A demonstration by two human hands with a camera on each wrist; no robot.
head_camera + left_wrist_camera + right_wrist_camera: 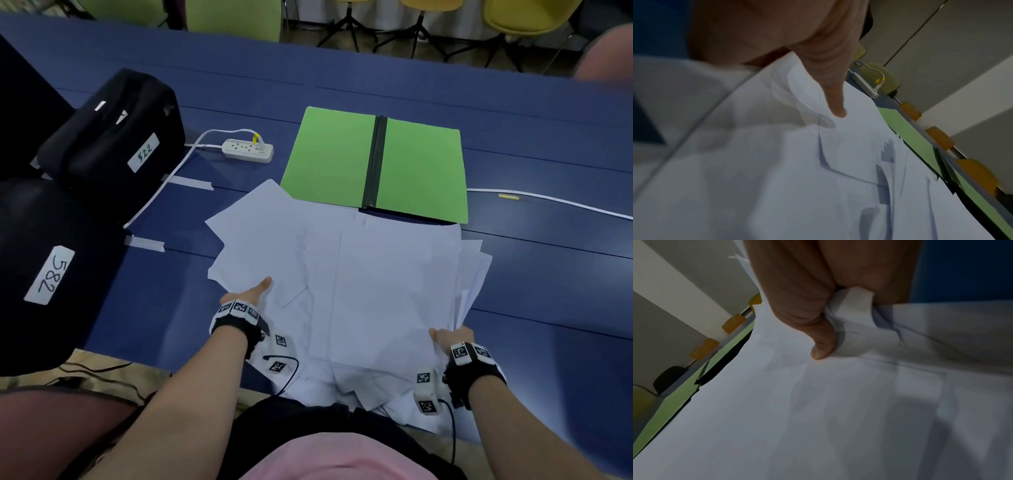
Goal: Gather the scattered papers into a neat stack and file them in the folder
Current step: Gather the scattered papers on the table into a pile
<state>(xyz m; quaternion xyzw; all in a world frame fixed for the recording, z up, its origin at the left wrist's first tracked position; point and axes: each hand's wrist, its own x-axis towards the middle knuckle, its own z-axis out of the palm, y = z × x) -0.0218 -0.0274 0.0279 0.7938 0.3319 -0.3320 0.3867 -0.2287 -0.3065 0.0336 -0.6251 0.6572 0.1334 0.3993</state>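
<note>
A loose pile of white papers (pixel 359 274) lies fanned out on the blue table, its near edge hanging over the table's front. My left hand (pixel 251 293) grips the pile's left side, thumb (pixel 835 104) on top and fingers hidden under the sheets (pixel 818 178). On the pile's right side my right hand (pixel 448 337) pinches the sheets (pixel 838 418), thumb (pixel 822 345) pressed on top. An open green folder (pixel 342 154) with a black spine lies flat just beyond the pile; its near edge is covered by the papers.
Two black bags (pixel 113 137) with numbered labels stand at the left. A white power strip (pixel 248 149) and its cable lie left of the folder; another white cable (pixel 548 202) runs right. Chairs (pixel 524 17) stand past the table's far edge.
</note>
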